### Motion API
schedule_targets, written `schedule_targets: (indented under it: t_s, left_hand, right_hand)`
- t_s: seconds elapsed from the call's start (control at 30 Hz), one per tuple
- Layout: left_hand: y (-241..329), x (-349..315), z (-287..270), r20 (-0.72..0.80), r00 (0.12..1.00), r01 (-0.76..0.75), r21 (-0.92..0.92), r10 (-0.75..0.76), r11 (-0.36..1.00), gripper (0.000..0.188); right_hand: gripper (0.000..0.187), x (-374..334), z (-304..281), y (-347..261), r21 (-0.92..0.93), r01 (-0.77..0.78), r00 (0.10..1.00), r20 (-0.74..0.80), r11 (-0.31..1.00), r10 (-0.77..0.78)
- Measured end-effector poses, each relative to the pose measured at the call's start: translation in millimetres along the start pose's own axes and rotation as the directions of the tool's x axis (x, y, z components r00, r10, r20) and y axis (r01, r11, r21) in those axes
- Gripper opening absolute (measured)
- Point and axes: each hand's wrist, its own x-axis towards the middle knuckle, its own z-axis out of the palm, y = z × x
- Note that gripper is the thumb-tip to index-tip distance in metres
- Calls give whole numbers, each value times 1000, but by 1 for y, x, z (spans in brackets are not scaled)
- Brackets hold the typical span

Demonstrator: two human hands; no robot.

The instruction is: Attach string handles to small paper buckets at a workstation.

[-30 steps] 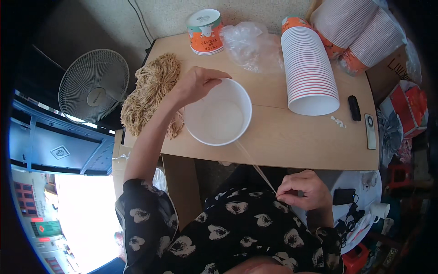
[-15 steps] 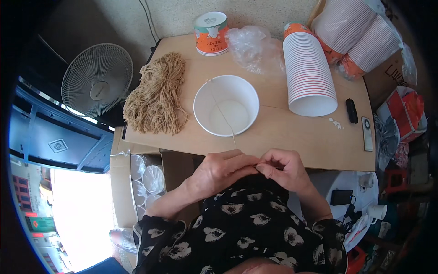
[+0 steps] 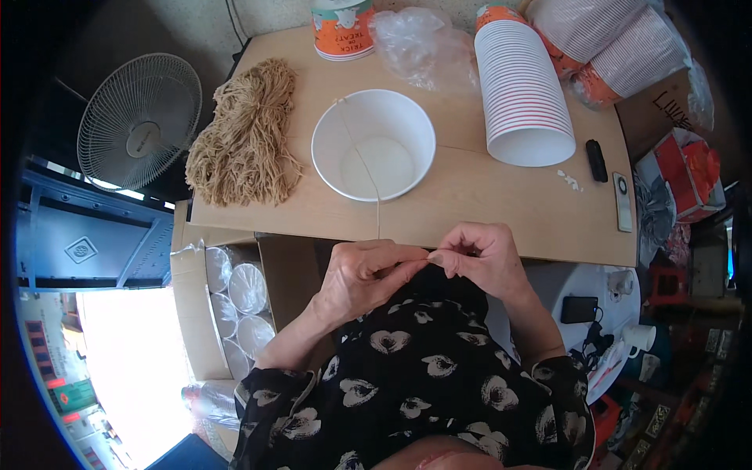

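Tan string [image 3: 378, 219] runs from the far-left rim of a white bucket [image 3: 413, 149], across its mouth and down over the near rim to the left hand [image 3: 356, 274]. Fingertips of that hand and the right hand [image 3: 487, 262] meet, each pinched closed; what lies between them is too fine for me to make out. Forward and left of the grip, the bucket stands on the table [image 3: 470, 207]. Farther left lies a cord bundle [image 3: 244, 141]; forward right, a nested bucket stack [image 3: 523, 86].
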Motion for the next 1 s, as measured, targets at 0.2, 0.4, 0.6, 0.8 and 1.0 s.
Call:
schedule_targets:
  t_s: [0.2,0.4,0.6,0.8,1.0]
  left_hand:
    - [-11,-13,-2,-68,996,-47,88,53,995,12]
    - [1,-16,-7,-53,997,53,-43,-56,998,10]
    - [-25,-24,-3,-83,991,86,-163,-101,983,7]
    - [-28,-36,1,-153,982,77,-202,-109,976,8]
    - [-26,-47,-19,-279,956,68,-88,-90,994,5]
  right_hand:
    - [16,2,12,-2,7,-14,997,72,1000,13]
    - [22,5,32,11,-207,133,991,-2,969,-137]
    - [29,11,40,13,-134,79,995,-44,988,-85]
    - [17,6,47,17,-6,-6,1000,-11,1000,6]
    - [19,13,33,-4,-488,391,906,55,781,-419]
